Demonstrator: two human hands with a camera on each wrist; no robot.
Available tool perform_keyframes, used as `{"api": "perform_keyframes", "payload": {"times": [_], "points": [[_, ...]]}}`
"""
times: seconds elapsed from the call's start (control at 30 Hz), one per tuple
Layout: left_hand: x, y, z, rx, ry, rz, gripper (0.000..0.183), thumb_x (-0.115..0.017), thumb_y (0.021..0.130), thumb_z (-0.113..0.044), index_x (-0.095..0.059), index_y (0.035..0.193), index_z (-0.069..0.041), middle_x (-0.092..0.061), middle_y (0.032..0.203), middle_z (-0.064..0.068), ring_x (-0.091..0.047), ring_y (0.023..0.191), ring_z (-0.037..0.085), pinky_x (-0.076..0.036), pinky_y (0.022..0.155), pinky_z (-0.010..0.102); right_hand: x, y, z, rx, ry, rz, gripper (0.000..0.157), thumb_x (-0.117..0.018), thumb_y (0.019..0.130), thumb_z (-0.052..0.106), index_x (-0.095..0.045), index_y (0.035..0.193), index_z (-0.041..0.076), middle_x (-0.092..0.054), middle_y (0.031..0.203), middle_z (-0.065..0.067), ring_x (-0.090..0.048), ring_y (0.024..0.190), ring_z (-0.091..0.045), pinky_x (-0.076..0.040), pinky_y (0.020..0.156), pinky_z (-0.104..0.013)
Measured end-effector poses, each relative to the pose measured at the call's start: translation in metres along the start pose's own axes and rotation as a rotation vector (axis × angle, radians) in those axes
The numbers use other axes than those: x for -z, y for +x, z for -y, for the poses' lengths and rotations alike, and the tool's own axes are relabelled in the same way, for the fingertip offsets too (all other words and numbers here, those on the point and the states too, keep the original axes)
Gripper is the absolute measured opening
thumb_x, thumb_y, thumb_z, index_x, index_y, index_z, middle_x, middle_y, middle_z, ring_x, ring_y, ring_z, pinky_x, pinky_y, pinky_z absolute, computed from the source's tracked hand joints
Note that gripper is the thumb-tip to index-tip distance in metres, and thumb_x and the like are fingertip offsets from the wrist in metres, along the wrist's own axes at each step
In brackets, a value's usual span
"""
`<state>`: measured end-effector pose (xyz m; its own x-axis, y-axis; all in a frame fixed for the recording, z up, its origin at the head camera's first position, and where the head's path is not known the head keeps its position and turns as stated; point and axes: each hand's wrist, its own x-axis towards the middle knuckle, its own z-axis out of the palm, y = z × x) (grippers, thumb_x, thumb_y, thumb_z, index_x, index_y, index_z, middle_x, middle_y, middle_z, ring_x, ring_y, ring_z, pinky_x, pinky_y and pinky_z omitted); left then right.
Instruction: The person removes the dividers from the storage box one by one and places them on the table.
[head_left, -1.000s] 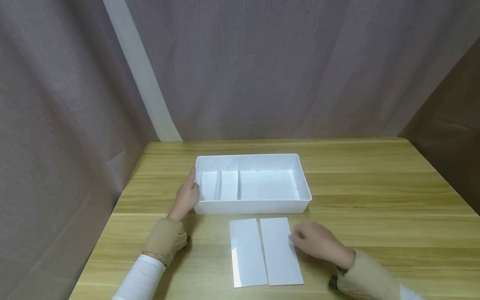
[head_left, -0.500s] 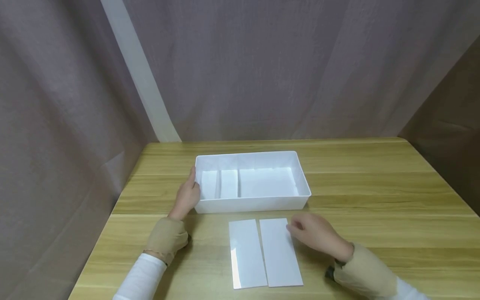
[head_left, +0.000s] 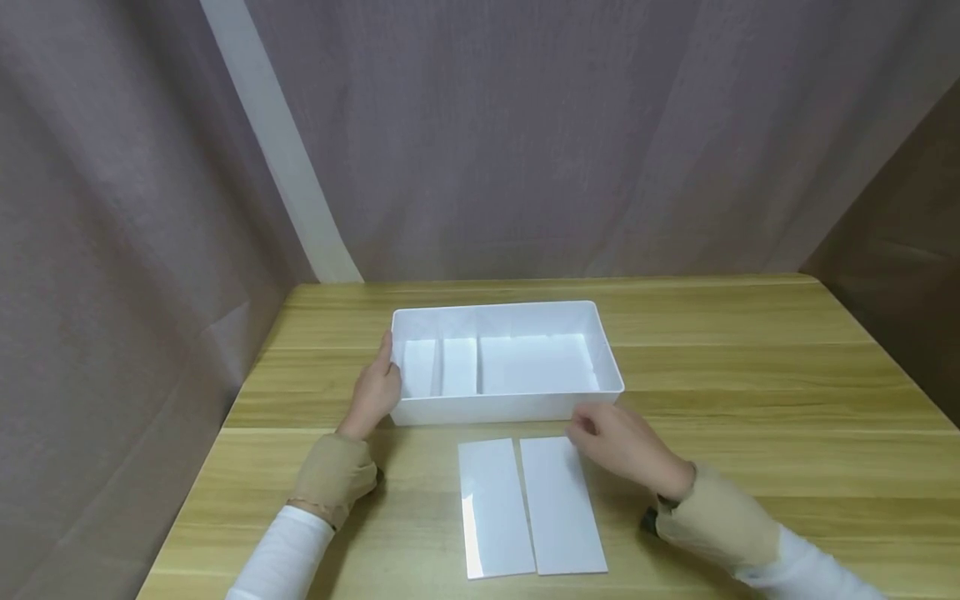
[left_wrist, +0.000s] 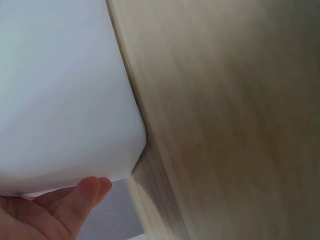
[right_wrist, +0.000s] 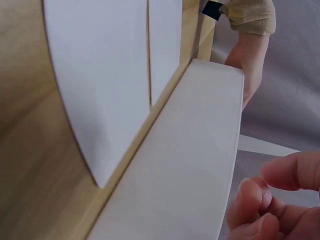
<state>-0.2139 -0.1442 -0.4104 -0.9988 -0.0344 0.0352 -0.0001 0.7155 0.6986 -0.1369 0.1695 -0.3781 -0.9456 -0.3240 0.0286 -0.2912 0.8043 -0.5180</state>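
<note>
In the head view a white rectangular box (head_left: 487,409) with two dividers stands on the table, its top uncovered. My left hand (head_left: 372,392) holds its left end, index finger along the outside and thumb at the rim. The left wrist view shows my left fingers (left_wrist: 85,192) against the box's wall (left_wrist: 65,100). Two flat white panels lie side by side in front: a left panel (head_left: 497,517) and a right panel (head_left: 564,517). My right hand (head_left: 618,442) hovers over the right panel's far corner, close to the box, fingers loosely curled with nothing visible in them.
A wood-grain table (head_left: 750,400) spreads round the box, more of it to the right. Grey curtains (head_left: 525,150) hang behind and at the left, with a pale strip (head_left: 277,142) at the back left. A darker cloth (head_left: 900,242) hangs at the right.
My right hand has moved left and away from me, from the right panel's side to its far corner. The box's right end has shifted slightly backward. My left hand stays at the box's left end.
</note>
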Motion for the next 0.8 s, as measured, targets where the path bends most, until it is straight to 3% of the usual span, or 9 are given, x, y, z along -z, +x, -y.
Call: {"api": "perform_keyframes", "payload": {"times": [0.3,0.5,0.8], "points": [[0.000,-0.001,-0.001,0.009,0.000,0.002,0.053,-0.027,0.092,-0.012,-0.012,0.142,-0.009,-0.032,0.139,0.019,-0.040,0.058,0.024,-0.042,0.062,0.036,0.006,0.017,0.006,0.060,0.028,-0.061,0.024,-0.050,0.084,0.016,-0.051,0.061,0.015,-0.040,0.052,0.007,-0.036,0.049,-0.007,-0.032,0.046,-0.020],[0.000,-0.001,0.000,0.003,-0.004,-0.002,0.053,-0.026,0.091,-0.012,-0.012,0.142,-0.008,-0.031,0.139,0.018,-0.048,0.075,0.030,-0.043,0.073,0.042,0.010,0.030,0.013,0.064,0.044,-0.106,0.021,-0.051,0.083,0.017,-0.054,0.062,0.014,-0.042,0.052,0.007,-0.037,0.049,-0.008,-0.032,0.047,-0.021],[-0.001,0.000,0.001,0.012,0.001,-0.005,0.053,-0.026,0.091,-0.014,-0.012,0.143,-0.009,-0.033,0.138,0.019,-0.050,0.084,0.032,-0.043,0.078,0.044,0.012,0.042,0.017,0.056,0.051,-0.132,0.020,-0.051,0.084,0.019,-0.059,0.067,0.011,-0.048,0.055,0.004,-0.039,0.052,-0.010,-0.034,0.052,-0.023]]}}
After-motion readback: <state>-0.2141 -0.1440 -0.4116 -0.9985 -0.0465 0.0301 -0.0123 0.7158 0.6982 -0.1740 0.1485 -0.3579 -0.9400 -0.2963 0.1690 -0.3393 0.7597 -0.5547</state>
